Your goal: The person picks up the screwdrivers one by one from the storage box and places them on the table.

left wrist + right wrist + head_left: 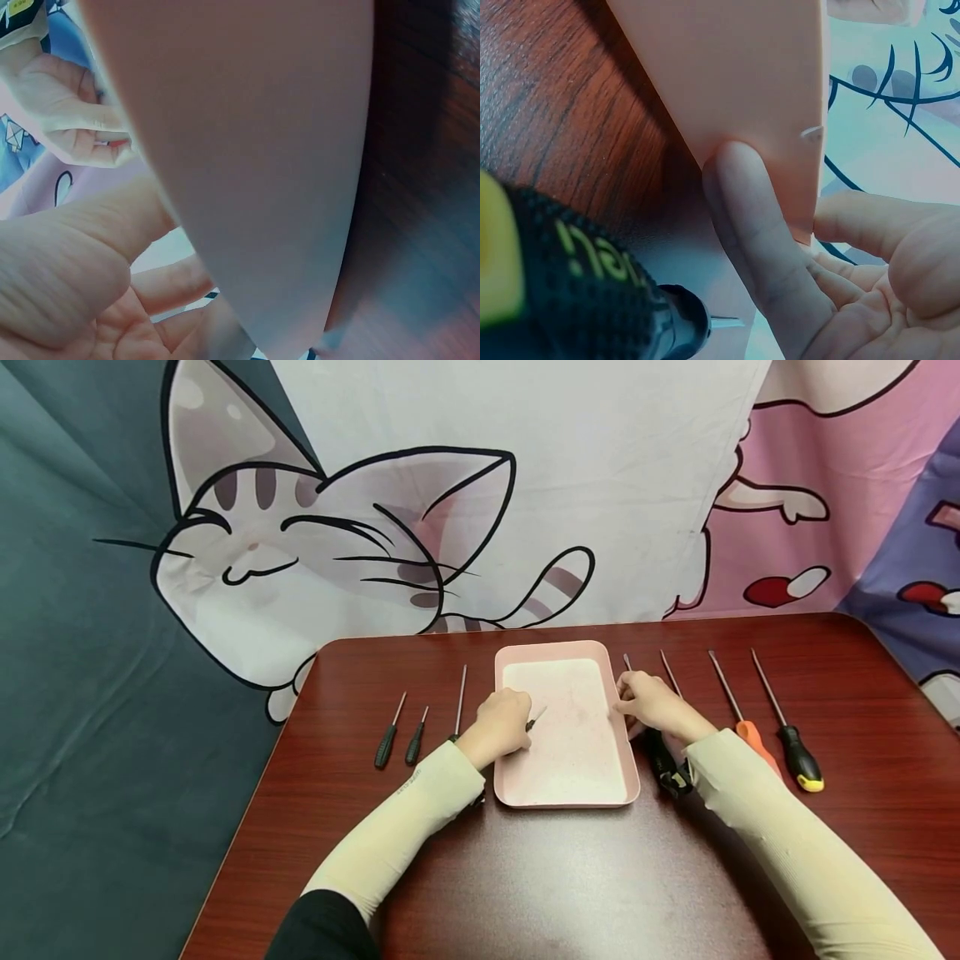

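Observation:
A shallow pink tray (564, 797) lies in the middle of the table. My left hand (501, 720) reaches over its left wall and appears to pinch a small screwdriver (536, 719), whose thin shaft points into the tray; its handle is hidden. From the left wrist view, the wall covers the left fingertips. At the opposite side my right hand (648, 700) grips the tray's edge. A finger (746, 195) presses the outer wall in the right wrist view, with the thumb at the rim. Close beneath the right wrist lies a black-handled screwdriver (664, 764).
Left of the tray lie two small dark screwdrivers (385, 747) (414, 745) and a longer one (461, 697), partly covered by the hand. On the right are an orange-handled screwdriver (756, 742) and a black-and-yellow one (801, 760). Another shaft (670, 672) shows behind the right hand. A printed cloth hangs behind.

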Demonstrator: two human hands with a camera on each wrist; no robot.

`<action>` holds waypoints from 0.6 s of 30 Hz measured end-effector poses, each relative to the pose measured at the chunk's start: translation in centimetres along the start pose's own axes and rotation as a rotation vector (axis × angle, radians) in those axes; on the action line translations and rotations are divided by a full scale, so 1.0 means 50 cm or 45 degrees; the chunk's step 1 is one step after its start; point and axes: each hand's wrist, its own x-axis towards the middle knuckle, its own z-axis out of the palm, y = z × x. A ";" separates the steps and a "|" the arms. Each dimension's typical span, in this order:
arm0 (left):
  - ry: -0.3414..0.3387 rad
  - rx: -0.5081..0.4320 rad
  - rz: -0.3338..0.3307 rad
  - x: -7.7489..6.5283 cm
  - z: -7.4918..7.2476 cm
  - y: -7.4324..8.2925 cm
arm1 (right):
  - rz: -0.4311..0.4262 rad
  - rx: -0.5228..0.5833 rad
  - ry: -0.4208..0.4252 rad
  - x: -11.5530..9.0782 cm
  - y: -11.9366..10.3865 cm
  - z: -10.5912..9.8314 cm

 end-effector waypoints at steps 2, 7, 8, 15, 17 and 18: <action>0.000 -0.015 0.005 -0.001 -0.001 -0.001 | -0.003 -0.005 0.002 0.001 0.000 0.000; -0.003 -0.037 0.010 -0.001 -0.005 -0.004 | -0.002 -0.010 0.003 0.001 -0.002 0.000; -0.007 -0.041 0.011 -0.002 -0.006 -0.005 | 0.000 -0.008 0.001 0.001 -0.003 0.000; -0.032 -0.134 0.034 -0.005 -0.017 -0.011 | 0.009 -0.013 0.000 -0.001 -0.004 0.001; -0.036 -0.169 0.036 -0.007 -0.022 -0.014 | 0.009 -0.007 -0.004 -0.001 -0.005 0.001; -0.034 -0.181 0.039 -0.008 -0.025 -0.016 | 0.006 -0.011 -0.004 -0.001 -0.005 0.001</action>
